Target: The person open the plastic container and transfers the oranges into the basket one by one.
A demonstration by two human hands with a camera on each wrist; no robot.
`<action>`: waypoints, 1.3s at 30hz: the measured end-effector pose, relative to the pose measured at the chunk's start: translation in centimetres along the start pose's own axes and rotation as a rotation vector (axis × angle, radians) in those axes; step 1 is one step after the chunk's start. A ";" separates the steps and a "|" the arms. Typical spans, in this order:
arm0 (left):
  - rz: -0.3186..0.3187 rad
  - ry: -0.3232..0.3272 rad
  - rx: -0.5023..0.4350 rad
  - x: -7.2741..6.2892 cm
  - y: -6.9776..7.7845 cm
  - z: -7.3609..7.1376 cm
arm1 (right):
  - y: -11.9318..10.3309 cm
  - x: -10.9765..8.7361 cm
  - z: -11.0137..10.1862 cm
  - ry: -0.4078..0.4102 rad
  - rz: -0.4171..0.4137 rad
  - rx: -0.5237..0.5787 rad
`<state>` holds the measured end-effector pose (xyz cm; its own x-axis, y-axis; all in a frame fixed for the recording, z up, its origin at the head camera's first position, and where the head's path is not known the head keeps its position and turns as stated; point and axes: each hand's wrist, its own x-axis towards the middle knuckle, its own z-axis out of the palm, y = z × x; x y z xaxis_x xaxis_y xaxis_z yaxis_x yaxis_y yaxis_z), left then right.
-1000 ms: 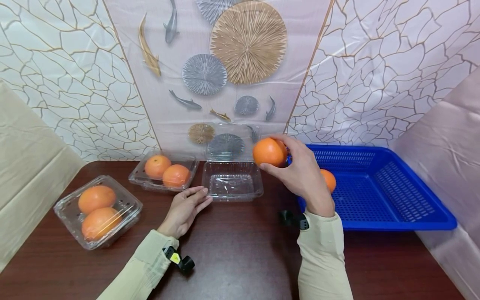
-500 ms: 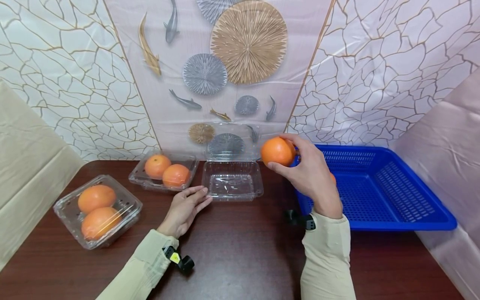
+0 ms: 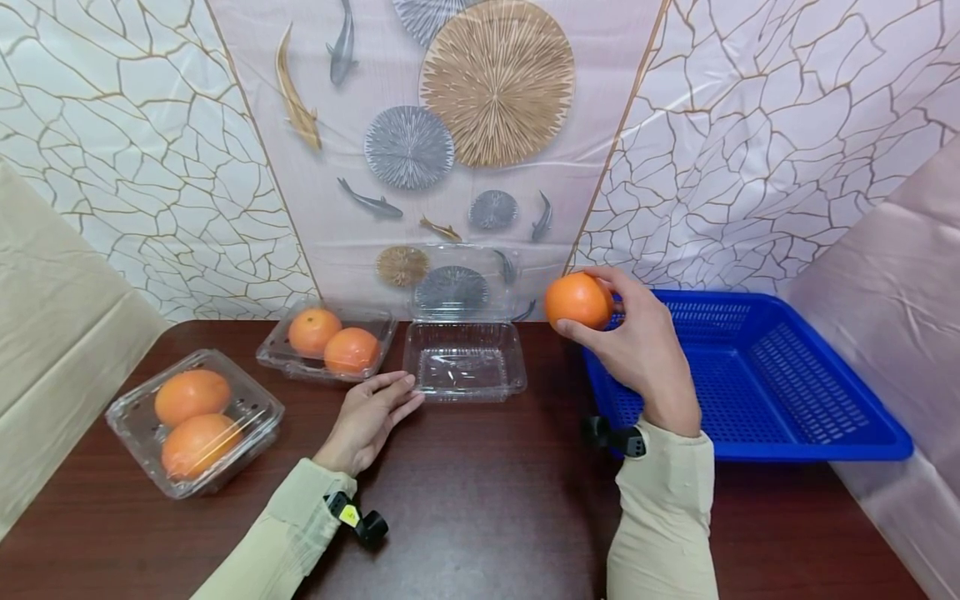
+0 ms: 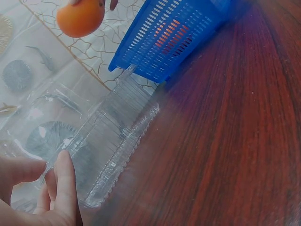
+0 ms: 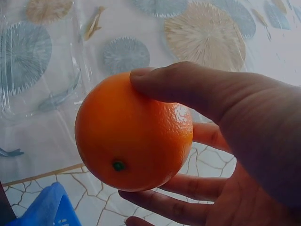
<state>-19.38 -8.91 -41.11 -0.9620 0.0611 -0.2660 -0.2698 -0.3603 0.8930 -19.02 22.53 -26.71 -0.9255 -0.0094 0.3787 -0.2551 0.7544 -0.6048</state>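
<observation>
My right hand (image 3: 648,354) holds an orange (image 3: 579,301) in the air beside the basket's left end. In the right wrist view the thumb lies on top of this orange (image 5: 127,141), whose small green stem spot shows, and the fingers curve round its far side. My left hand (image 3: 369,423) is at the near left corner of a clear plastic clamshell container (image 3: 465,371), its lid (image 3: 465,283) raised at the back. In the left wrist view, thumb and fingers pinch the rim of that container (image 4: 106,136). No fruit lies in it.
A blue plastic basket (image 3: 840,451) stands at the right; orange colour (image 4: 171,35) shows through its slots in the left wrist view. Two clear clamshells, one at the back left (image 3: 273,360) and one nearer (image 3: 142,442), hold two oranges each. A patterned cloth (image 3: 495,225) hangs behind.
My right hand has moved right with the orange, away from the open container and toward the basket, hiding the orange seen there earlier. My left hand stays in place.
</observation>
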 end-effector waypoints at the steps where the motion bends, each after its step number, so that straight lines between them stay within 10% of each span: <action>1: 0.001 0.000 0.001 0.0 0.0 0.0 | 0.1 0.0 -0.1 0.001 0.011 0.001; 39: -0.005 0.005 -0.006 0.3 -0.2 0.0 | 2.0 -0.1 -1.3 0.021 0.269 0.017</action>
<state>-19.60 -8.84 -41.38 -0.9605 0.0585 -0.2722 -0.2743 -0.3657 0.8894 -19.09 24.91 -27.06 -0.9546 0.2036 0.2173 -0.0057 0.7171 -0.6969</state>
